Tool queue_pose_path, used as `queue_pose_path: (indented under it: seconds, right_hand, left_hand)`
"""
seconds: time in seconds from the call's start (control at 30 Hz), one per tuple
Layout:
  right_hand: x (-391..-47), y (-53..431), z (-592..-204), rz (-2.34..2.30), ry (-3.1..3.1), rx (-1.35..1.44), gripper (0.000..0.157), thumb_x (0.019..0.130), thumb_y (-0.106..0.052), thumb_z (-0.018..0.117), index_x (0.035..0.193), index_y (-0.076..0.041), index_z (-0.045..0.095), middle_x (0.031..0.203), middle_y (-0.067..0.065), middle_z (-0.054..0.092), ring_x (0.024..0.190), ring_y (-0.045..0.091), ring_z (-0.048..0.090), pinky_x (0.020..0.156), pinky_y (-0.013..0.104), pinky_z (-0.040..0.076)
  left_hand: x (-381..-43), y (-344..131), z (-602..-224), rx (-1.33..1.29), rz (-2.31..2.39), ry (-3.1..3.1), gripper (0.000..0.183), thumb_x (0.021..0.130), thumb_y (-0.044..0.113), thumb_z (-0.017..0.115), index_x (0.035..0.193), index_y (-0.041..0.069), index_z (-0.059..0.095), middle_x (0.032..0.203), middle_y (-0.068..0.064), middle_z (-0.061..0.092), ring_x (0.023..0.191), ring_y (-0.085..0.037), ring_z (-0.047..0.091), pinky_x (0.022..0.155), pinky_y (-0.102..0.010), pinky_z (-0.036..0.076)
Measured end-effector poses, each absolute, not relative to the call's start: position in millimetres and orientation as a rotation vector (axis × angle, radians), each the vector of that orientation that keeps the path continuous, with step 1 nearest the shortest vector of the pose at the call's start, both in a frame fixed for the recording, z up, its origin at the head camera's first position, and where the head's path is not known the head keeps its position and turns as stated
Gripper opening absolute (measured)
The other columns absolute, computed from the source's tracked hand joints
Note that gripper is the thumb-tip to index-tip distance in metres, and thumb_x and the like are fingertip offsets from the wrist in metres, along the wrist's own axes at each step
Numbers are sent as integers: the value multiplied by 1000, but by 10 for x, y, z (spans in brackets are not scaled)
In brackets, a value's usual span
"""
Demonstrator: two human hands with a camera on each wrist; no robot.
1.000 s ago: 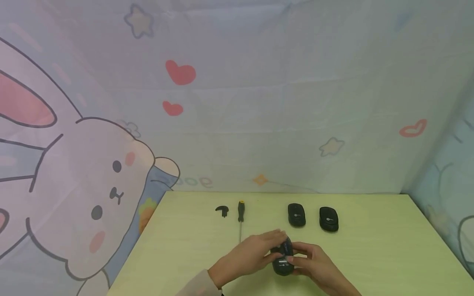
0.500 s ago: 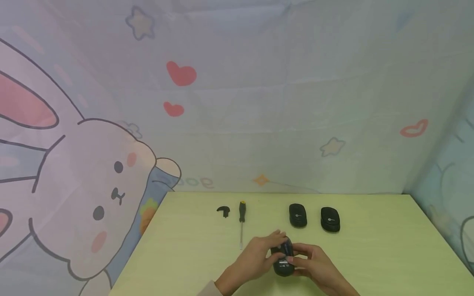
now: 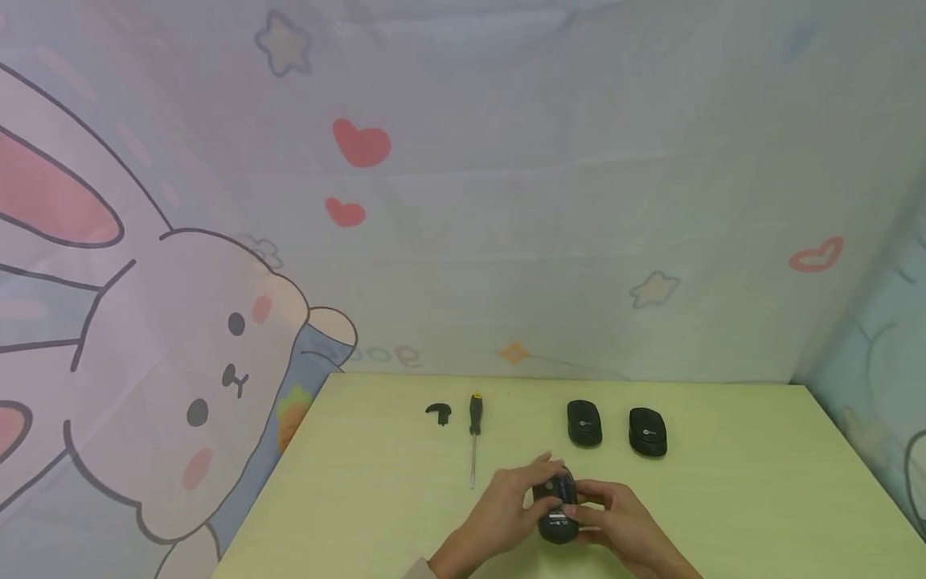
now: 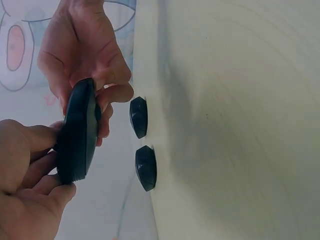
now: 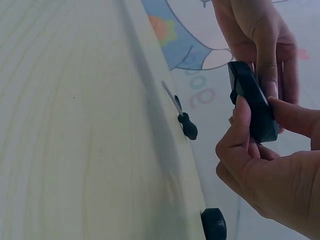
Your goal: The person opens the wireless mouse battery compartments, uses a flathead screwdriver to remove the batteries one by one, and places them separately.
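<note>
Both hands hold a black computer mouse [image 3: 558,527] above the front part of the table, its underside with a white label turned up in the head view. My left hand [image 3: 505,511] grips its left side, thumb across the underside and fingers near the far end. From the right, my right hand [image 3: 620,519] pinches the mouse with its thumb on the underside beside the label. A dark bluish patch shows on the upper underside; detail there is too small to tell. In the left wrist view the mouse [image 4: 79,132] appears edge-on between both hands.
On the pale yellow table [image 3: 347,498], a screwdriver [image 3: 475,414] and a small black hooked piece [image 3: 439,412] lie at the back left. Two more black mice, one [image 3: 584,423] left of the other [image 3: 647,432], lie farther right. A printed cloth [image 3: 506,265] hangs behind.
My left hand and forearm have shifted slightly, uncovering the screwdriver's tip. Both hands keep their hold on the mouse. The whole head view has drifted a little.
</note>
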State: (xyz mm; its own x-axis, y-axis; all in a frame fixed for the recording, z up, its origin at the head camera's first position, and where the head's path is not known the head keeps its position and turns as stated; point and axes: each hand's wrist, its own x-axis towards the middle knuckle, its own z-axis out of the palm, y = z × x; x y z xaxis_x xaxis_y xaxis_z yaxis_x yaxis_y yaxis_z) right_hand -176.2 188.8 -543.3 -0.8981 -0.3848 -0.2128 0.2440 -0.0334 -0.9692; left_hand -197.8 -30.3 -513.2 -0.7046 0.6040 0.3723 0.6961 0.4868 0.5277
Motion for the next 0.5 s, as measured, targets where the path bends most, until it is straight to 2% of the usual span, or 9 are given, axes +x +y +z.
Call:
queue_pose_path:
  seconds: [0.23,0.33,0.5]
  right_hand:
    - [-1767,1898,-5452,-1979,1808,-151,67,101,-19,71,150,17,43,128,14,65,106,16,71,90,36,66]
    - [-1769,1899,-5458,-1975,1799,-165,63,101,-20,72,148,15,48,125,9,68,105,15,71,88,35,66]
    - [-1785,1894,-5463,-1980,1789,-193,57,101,-20,72,144,12,54,123,4,71,106,14,71,87,34,66]
  left_hand:
    - [-1970,-274,-5104,-1152,-972,-2536,29,95,10,77,123,18,73,127,3,78,131,-26,69,108,-37,59]
    - [-1975,-266,-5092,-1105,-986,-2559,25,95,12,77,119,21,77,117,7,78,120,-14,70,100,-26,60]
    - [-2018,-255,-5068,-1011,-1208,-2619,20,94,11,78,111,21,80,105,9,79,89,5,57,76,-13,54]
